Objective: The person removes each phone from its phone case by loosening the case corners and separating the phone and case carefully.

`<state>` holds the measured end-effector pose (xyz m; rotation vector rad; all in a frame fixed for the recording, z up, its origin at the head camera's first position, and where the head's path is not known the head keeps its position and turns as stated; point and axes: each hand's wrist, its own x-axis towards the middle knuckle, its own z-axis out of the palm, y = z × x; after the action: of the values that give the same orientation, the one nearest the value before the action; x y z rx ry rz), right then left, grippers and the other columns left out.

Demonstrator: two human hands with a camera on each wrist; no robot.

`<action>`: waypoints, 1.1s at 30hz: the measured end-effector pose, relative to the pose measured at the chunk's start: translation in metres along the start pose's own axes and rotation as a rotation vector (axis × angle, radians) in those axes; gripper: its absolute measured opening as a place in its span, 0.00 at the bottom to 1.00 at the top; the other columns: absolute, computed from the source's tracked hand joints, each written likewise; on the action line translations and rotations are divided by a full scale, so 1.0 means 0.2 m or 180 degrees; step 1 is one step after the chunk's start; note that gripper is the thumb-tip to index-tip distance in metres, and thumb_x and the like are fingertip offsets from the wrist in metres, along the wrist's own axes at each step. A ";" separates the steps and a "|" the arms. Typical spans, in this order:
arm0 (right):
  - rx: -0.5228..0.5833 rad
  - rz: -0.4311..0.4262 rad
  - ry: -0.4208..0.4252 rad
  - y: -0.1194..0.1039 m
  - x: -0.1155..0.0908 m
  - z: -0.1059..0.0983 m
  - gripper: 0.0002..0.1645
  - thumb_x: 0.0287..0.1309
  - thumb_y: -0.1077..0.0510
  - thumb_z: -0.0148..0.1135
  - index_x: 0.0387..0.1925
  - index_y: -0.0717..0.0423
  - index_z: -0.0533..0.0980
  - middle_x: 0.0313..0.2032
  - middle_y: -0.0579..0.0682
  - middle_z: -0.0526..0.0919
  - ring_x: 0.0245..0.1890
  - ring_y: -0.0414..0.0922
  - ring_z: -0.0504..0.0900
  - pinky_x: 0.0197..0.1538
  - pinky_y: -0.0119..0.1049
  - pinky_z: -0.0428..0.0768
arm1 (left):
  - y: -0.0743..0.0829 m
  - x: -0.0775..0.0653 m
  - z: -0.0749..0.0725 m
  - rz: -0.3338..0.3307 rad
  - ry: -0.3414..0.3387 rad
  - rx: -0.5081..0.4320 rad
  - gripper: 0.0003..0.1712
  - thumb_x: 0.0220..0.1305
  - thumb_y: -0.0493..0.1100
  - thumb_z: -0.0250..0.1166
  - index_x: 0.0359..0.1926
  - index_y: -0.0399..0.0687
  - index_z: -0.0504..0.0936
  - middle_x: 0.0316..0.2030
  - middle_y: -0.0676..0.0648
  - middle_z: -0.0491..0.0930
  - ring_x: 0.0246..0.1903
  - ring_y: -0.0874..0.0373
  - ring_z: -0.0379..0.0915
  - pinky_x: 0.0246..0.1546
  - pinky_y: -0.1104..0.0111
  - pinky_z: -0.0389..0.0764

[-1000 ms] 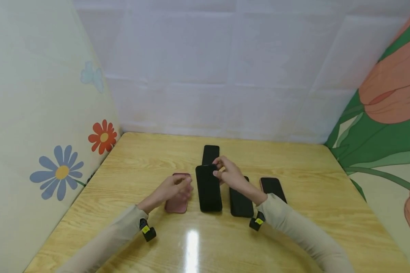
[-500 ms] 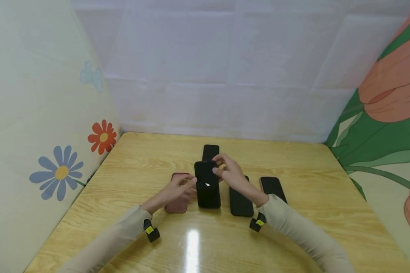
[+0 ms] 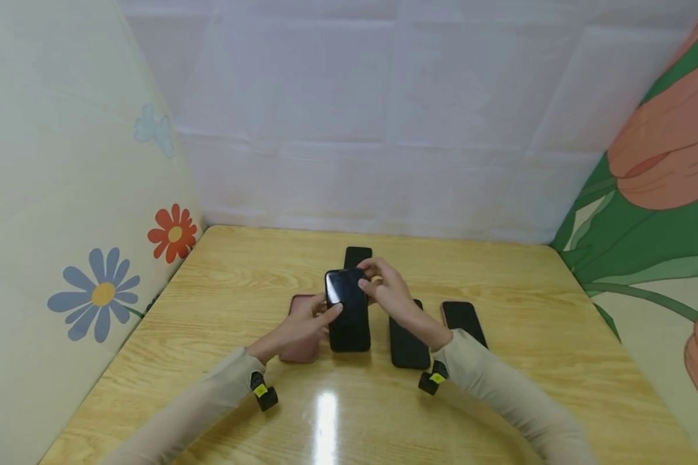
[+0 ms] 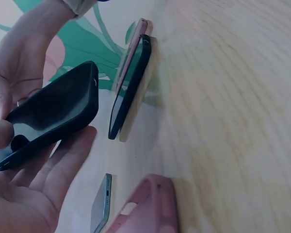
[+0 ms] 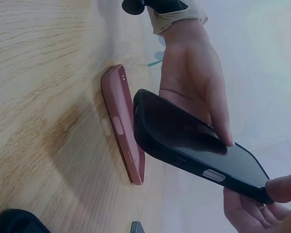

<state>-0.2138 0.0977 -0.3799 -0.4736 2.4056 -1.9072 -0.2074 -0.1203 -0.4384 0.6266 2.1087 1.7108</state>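
A phone in a black case (image 3: 351, 332) is held up off the table between my two hands, its glossy screen facing me. My left hand (image 3: 299, 328) grips its left side, thumb on the screen and fingers beneath, as the left wrist view shows. Near the top right corner, my right hand (image 3: 392, 300) pinches the phone's edge. In the right wrist view, the black case (image 5: 157, 151) wraps the phone's side, with a silvery button visible. Just under my left hand lies a pink phone case (image 3: 299, 352), partly hidden by it.
Behind the held phone lies another dark phone (image 3: 357, 256), partly covered. To the right rest a black-cased phone (image 3: 410, 349), partly behind my right wrist, and a pink-edged phone (image 3: 464, 320). The wooden table (image 3: 256, 258) meets a white cloth backdrop (image 3: 326, 181).
My left hand has moved right from above the pink case and taken hold of the phone's left side. The phone has risen slightly, shifted left and tilted; a reflection now shows on its screen.
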 end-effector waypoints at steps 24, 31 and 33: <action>-0.0541 -0.0307 0.0525 0.14 0.02 0.14 0.18 0.75 0.58 0.51 0.59 0.66 0.71 0.44 0.60 0.81 0.40 0.50 0.77 0.43 0.42 0.78 | 0.04 0.01 0.04 0.0252 0.0120 -0.0247 0.31 0.77 0.45 0.54 0.72 0.36 0.59 0.57 0.31 0.75 0.49 0.42 0.79 0.38 0.52 0.86; -0.0697 -0.0243 0.0782 0.15 0.03 0.16 0.17 0.77 0.55 0.45 0.46 0.63 0.76 0.31 0.54 0.75 0.31 0.49 0.73 0.37 0.40 0.72 | 0.05 0.02 0.06 0.0247 -0.0036 -0.0531 0.34 0.74 0.45 0.59 0.73 0.43 0.57 0.57 0.33 0.73 0.45 0.41 0.82 0.36 0.50 0.86; -0.0734 -0.0264 0.0818 0.15 0.04 0.16 0.17 0.78 0.55 0.44 0.43 0.62 0.75 0.30 0.53 0.74 0.31 0.48 0.72 0.37 0.39 0.72 | 0.06 0.03 0.06 0.0277 -0.0094 -0.0596 0.34 0.73 0.44 0.59 0.73 0.42 0.57 0.57 0.32 0.72 0.44 0.41 0.82 0.37 0.50 0.85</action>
<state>-0.2204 0.0712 -0.4145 -0.3605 2.8316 -1.8305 -0.2045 -0.1054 -0.4288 0.6917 1.8983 1.9064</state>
